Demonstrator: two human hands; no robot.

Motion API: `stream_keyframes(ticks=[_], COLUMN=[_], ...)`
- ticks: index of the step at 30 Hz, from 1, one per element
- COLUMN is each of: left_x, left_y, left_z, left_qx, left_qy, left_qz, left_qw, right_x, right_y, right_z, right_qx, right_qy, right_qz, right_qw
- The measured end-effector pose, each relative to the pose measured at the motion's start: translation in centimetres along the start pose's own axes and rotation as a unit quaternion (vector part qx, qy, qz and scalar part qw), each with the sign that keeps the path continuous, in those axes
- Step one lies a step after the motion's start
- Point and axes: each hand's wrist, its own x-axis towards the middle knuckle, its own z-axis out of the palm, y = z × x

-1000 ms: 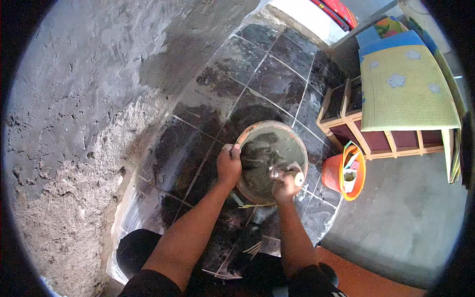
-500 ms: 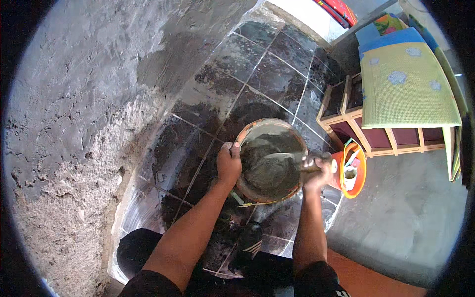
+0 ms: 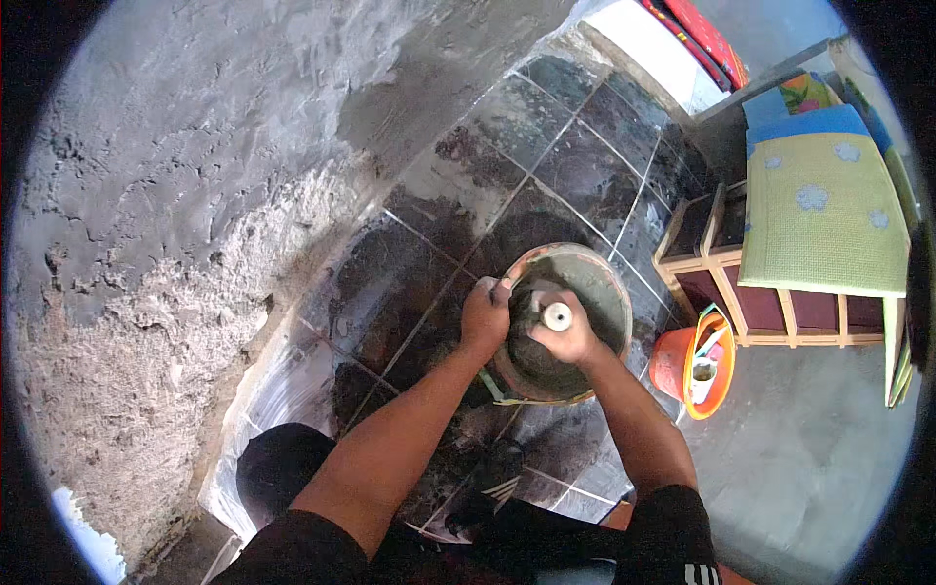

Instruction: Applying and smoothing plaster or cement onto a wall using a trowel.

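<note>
A round tub (image 3: 625,300) with an orange-tinged rim stands on the dark tiled floor in front of me, holding wet grey mortar (image 3: 588,276). My left hand (image 3: 485,320) is closed over its left rim, thumb on the edge. Over the middle of the tub, my right hand (image 3: 571,336) is wrapped round a trowel, whose pale handle end (image 3: 557,316) points up at me. The hand and the mortar hide the trowel's blade. A thin greenish strip (image 3: 492,385) sticks out at the tub's near left side.
To the right stands an orange bucket (image 3: 671,363) with small items inside. Beyond it is a wooden rack (image 3: 780,336) draped with a yellow-green mat (image 3: 814,214). A rough, partly plastered wall (image 3: 195,292) rises on the left. My shoe (image 3: 502,478) is near the tub.
My right hand and the trowel have moved left from the tub's right rim to over its middle, and the handle has turned up toward me. My left hand keeps its grip.
</note>
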Motion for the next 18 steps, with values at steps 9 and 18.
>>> stream_keyframes(ticks=[9, 18], left_x=[0.4, 7.4], left_y=[-1.1, 3.2], left_z=[0.0, 0.8], left_qx=[0.073, 0.167], left_qy=[-0.006, -0.177], left_qz=[0.009, 0.013], left_qw=[0.997, 0.970], right_x=[-0.1, -5.0], right_y=[-4.8, -4.9], right_z=[-4.1, -8.4], right_qx=[0.040, 0.182], right_qy=[-0.106, 0.022], right_qz=[0.040, 0.057], right_qw=[0.993, 0.981])
